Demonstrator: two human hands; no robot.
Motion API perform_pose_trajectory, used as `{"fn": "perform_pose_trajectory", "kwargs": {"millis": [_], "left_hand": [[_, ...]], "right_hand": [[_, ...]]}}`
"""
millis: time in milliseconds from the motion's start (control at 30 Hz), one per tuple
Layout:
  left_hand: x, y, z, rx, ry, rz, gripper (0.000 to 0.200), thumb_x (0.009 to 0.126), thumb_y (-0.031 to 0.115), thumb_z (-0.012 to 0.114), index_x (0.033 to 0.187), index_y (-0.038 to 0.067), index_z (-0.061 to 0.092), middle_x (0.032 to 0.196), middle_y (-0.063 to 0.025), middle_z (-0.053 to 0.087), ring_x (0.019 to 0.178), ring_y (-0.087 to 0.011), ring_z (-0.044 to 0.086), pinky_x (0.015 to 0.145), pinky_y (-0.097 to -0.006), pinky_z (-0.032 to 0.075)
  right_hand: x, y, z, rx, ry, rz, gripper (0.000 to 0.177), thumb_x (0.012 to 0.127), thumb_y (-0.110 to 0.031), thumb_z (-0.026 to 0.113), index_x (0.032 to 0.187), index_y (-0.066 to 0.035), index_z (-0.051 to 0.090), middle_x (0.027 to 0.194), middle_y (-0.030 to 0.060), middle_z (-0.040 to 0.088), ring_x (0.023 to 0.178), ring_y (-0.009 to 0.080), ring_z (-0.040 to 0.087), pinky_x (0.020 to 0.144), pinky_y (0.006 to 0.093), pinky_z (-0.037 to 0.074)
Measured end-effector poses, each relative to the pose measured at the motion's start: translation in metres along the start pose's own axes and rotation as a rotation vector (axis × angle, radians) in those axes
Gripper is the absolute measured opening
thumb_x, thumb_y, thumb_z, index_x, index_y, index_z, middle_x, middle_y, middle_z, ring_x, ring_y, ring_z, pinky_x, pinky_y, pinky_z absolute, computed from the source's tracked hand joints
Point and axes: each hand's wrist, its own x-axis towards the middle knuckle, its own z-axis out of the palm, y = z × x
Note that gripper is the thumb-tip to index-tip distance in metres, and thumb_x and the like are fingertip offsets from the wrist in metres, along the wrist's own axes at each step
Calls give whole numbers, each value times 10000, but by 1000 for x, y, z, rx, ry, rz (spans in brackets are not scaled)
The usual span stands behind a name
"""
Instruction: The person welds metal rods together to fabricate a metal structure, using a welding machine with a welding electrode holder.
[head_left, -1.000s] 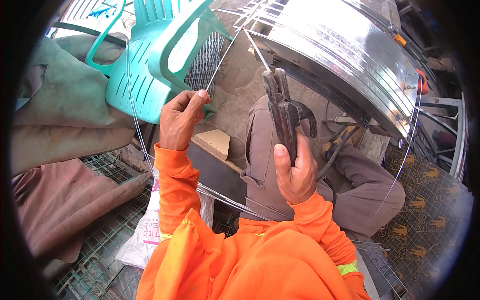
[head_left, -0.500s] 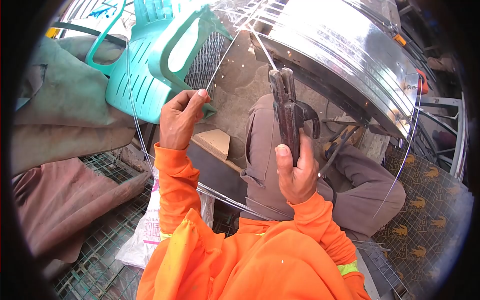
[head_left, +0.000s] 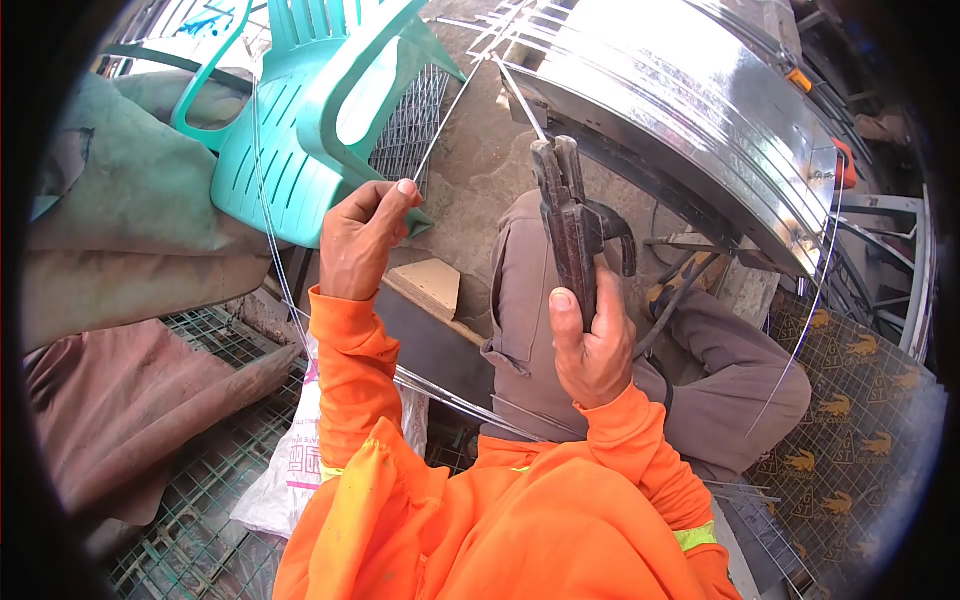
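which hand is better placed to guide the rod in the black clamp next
Right, probably: the right hand grips the black clamp, its rod angled toward the thin wire; the left hand is pinching that wire.

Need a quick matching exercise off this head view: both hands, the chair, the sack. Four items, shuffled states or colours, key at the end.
Column one
1. Left hand
2. Right hand
3. Chair
4. Sack

Column two
A. White with pinkish print
B. Wrapped around the handle of a dark tool
C. Green, with a slotted seat
D. Pinching a thin rod between thumb and finger

Pairs: 1-D, 2-B, 3-C, 4-A
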Motion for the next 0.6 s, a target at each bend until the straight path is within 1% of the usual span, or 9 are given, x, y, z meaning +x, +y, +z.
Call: {"fn": "perform_pose_trajectory", "kwargs": {"millis": [67, 200, 600], "left_hand": [[0, -1, 0, 9, -10, -1, 332, 917, 339, 652, 886, 10, 686, 686, 14, 556, 611, -61, 455, 566, -213, 336], [0, 0, 0, 10, -11, -3, 333, 915, 342, 654, 885, 12, 686, 682, 17, 550, 611, -60, 456, 564, -212, 334], [0, -1, 0, 15, -15, -2, 337, 918, 351, 647, 888, 18, 687, 694, 15, 563, 610, -59, 459, 563, -208, 333]], "right_hand": [[0, 1, 0, -8, 3, -8, 457, 939, -257, 595, 1255, 55, 486, 1053, 214, 611, 920, 361, 639, 789, 390, 511], [1, 0, 1, -34, 21, -62, 454, 941, -254, 593, 1256, 55, 485, 1061, 215, 608, 929, 368, 634, 794, 390, 507], [1, 0, 1, -18, 17, -39, 466, 940, -263, 595, 1262, 57, 483, 1064, 219, 612, 928, 369, 637, 793, 393, 510]]}}
